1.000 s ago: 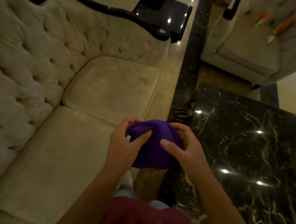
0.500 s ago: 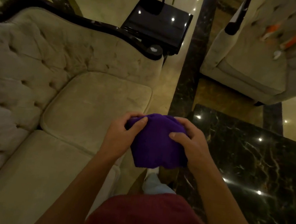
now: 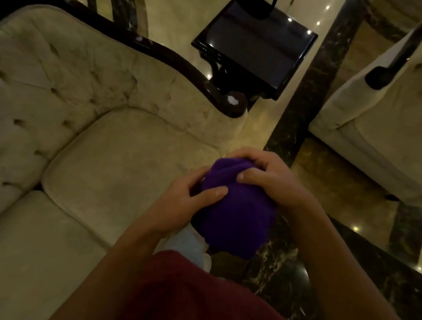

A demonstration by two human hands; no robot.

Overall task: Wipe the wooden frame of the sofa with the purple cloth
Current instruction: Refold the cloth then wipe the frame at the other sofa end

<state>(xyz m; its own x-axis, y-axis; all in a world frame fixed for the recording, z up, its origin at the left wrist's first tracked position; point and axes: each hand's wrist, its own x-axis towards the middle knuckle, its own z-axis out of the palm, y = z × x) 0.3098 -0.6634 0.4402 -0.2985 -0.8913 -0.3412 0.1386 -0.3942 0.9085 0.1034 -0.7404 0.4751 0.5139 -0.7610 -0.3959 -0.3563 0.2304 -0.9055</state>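
I hold a bunched purple cloth (image 3: 235,213) in front of me with both hands. My left hand (image 3: 182,203) grips its left side, thumb pressed on top. My right hand (image 3: 270,178) clasps its upper right part. The cloth hangs above the front corner of the beige tufted sofa (image 3: 116,166). The sofa's dark glossy wooden frame (image 3: 163,52) curves along the top of the backrest and ends in a rounded armrest knob (image 3: 233,101), well beyond my hands.
A black glossy side table (image 3: 257,45) stands just past the armrest. A second beige armchair (image 3: 388,125) sits at the right. A dark marble coffee table (image 3: 373,278) lies at the lower right, close to my right arm. Polished floor runs between them.
The view has moved forward and toward the sofa's armrest, which now looks nearer. My hands have bunched the cloth tighter, with my right hand shifted onto its top.
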